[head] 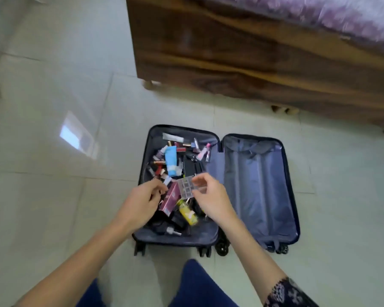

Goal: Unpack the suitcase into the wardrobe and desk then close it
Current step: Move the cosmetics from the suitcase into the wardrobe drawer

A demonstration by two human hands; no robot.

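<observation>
The right grip [211,198] pinches a clear box [185,187] over the full side of the case [262,173]; the left grip [142,198] curls beside it, holding I cannot tell what; I think lifting the box flat is best.

The suitcase [253,185] lies open on the floor [53,196] before the bed frame [253,63], a tube [171,159], carton [170,199] and bottle [187,212] in its left half, with the left hand [142,200] above that half and the right hand [211,200] beside it pinching a compartment box [186,187] between them.

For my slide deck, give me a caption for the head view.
Right hand holds a clear palette over the open suitcase of cosmetics; left hand close by.
</observation>
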